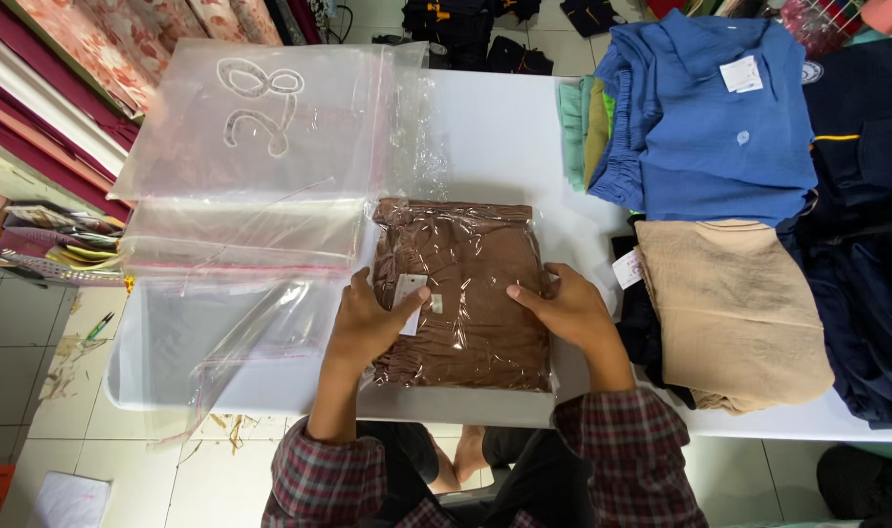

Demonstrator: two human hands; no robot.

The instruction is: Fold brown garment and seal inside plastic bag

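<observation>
Both hands flat on the clear plastic bag (462, 293) at the near edge of the white table (504, 127), a folded brown garment (485, 259) sealed inside it; left hand (368, 323) open, pressing its left side by a white tag (410, 298), right hand (568, 308) open, fingers spread on its right edge; empty clear bags (250, 166) stacked just left, a tan garment (734, 313) right

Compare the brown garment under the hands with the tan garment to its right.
The brown garment is sealed in a clear plastic bag; the tan garment lies bare. Both the left hand and right hand press the brown one; the tan one is untouched. Both are folded, tagged, on the white table.
</observation>
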